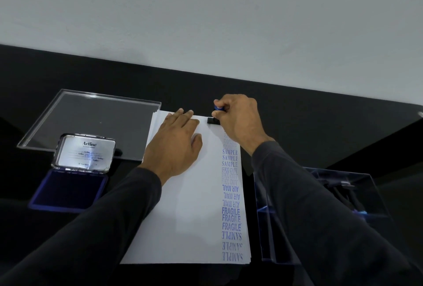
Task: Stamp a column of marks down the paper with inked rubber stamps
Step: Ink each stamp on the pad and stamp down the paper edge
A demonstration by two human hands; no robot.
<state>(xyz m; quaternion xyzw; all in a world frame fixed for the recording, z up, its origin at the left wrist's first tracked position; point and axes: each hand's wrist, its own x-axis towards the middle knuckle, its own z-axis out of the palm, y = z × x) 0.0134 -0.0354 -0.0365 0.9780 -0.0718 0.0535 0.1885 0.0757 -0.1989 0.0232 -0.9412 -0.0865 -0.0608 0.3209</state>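
Gripping a rubber stamp (216, 115) by its blue handle, the right hand (240, 117) is seen at the far right end of the paper (183, 205), fingers and thumb curled round the handle, black base set down on the sheet's top edge. The left hand (176, 141) is laid flat on the upper part of the sheet, fingers straight and together, nothing held. A column of blue marks (231, 196) is printed down the right margin: SAMPLE, FAX OUT, AIR MAIL, FRAGILE, SAMPLE, some upside down. An open ink pad (71, 187) with its silver Artline lid (85, 154) raised is placed left of the paper, on the black table (297, 111). A clear tray (91, 121) is seen behind the pad; a clear box (343, 208) holding more stamps is placed right of the paper, partly hidden by the right sleeve (309, 205).
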